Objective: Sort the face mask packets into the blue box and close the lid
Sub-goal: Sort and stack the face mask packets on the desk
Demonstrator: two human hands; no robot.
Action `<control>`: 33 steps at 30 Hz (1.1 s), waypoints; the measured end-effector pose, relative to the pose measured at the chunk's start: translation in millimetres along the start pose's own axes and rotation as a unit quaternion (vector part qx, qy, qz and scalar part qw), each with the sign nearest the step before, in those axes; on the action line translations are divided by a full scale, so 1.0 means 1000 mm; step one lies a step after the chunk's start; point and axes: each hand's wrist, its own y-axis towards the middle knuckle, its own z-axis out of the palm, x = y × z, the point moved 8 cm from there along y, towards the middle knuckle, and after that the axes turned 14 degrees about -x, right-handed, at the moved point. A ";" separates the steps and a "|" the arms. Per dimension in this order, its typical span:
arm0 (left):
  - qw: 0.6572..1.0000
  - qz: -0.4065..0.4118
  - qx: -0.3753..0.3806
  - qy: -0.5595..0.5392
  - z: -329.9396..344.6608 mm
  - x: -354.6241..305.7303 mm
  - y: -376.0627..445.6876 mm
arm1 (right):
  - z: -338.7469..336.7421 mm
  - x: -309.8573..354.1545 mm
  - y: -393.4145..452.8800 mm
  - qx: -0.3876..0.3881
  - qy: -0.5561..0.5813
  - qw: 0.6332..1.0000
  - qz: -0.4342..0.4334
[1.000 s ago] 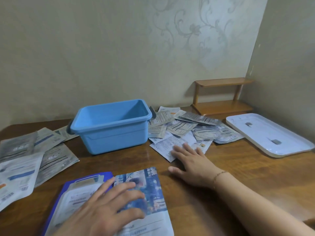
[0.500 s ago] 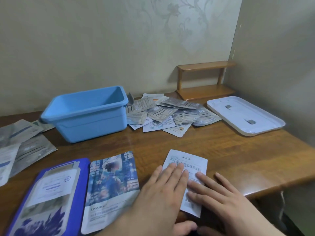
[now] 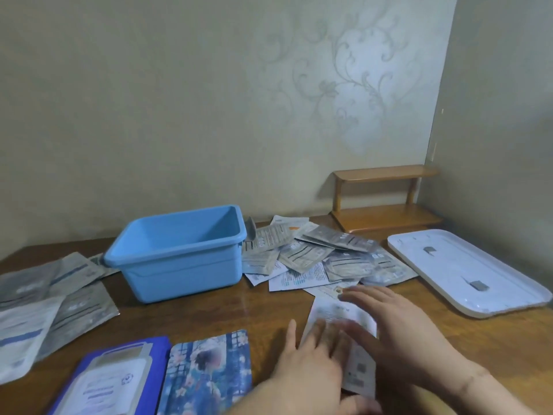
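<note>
An open blue box point(image 3: 179, 256) stands on the wooden table point(image 3: 263, 310), nothing visible inside it. Right of it lies a heap of face mask packets point(image 3: 317, 259). A white packet point(image 3: 341, 322) lies in front, with both hands flat on it: my left hand point(image 3: 308, 369) on its near left part, my right hand point(image 3: 398, 330) on its right side, blurred by motion. Grey packets point(image 3: 51, 298) are spread at the left. A dark blue packet point(image 3: 110, 381) and a picture-printed packet point(image 3: 209, 372) lie at the near edge. The white lid point(image 3: 466, 271) rests at the right.
A small wooden two-tier shelf point(image 3: 386, 205) sits in the back right corner against the wall. Walls close off the back and right side. The table's near right edge runs under my right forearm.
The view tilted up. My right hand slid forward over the white packet toward the heap; my left hand stayed on the packet's near part.
</note>
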 end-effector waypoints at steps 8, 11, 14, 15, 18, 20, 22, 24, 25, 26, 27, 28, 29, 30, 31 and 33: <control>0.979 -0.091 -0.148 -0.102 -0.056 0.081 0.040 | 0.118 -0.050 0.105 0.197 -0.070 0.977 0.052; 0.973 -0.148 -0.137 -0.113 -0.059 0.117 0.056 | 0.132 -0.062 0.084 0.248 -0.047 0.965 0.069; 0.965 -0.178 -0.156 -0.112 -0.060 0.137 0.079 | 0.112 -0.068 0.056 0.244 -0.039 0.968 0.046; 0.963 -0.189 -0.157 -0.113 -0.058 0.142 0.087 | 0.102 -0.071 0.048 0.249 -0.035 0.967 0.038; 0.962 -0.220 -0.129 -0.101 -0.041 0.152 0.105 | 0.080 -0.074 0.015 0.253 -0.035 0.967 -0.006; 0.965 -0.232 -0.077 -0.095 -0.026 0.152 0.109 | 0.066 -0.085 0.007 0.226 -0.074 0.971 -0.010; 0.969 -0.226 -0.038 -0.097 -0.019 0.146 0.107 | 0.059 -0.095 0.006 0.220 -0.051 0.974 0.012; 0.976 -0.195 -0.007 -0.100 -0.016 0.135 0.099 | 0.044 -0.093 0.012 0.186 0.013 0.982 0.018; 0.979 -0.175 0.009 -0.099 -0.015 0.129 0.093 | 0.037 -0.093 0.022 0.136 0.050 0.989 0.021; 0.982 -0.159 0.022 -0.097 -0.014 0.124 0.086 | 0.031 -0.097 0.036 0.069 0.087 0.993 0.044; 0.984 -0.147 0.031 -0.095 -0.013 0.119 0.080 | 0.028 -0.101 0.051 0.013 0.107 0.992 0.071; 0.985 -0.139 0.038 -0.093 -0.011 0.116 0.074 | 0.031 -0.102 0.066 -0.005 0.108 0.989 0.096; 0.986 -0.133 0.043 -0.092 -0.009 0.113 0.068 | 0.042 -0.104 0.080 0.003 0.104 0.989 0.108; 0.987 -0.127 0.047 -0.092 -0.006 0.112 0.065 | 0.058 -0.104 0.094 0.035 0.080 0.990 0.107; 0.987 -0.119 0.051 -0.093 -0.003 0.110 0.061 | 0.079 -0.105 0.105 0.085 0.043 0.991 0.097; 0.988 -0.105 0.059 -0.098 0.002 0.110 0.056 | 0.122 -0.107 0.114 0.205 -0.027 0.975 0.082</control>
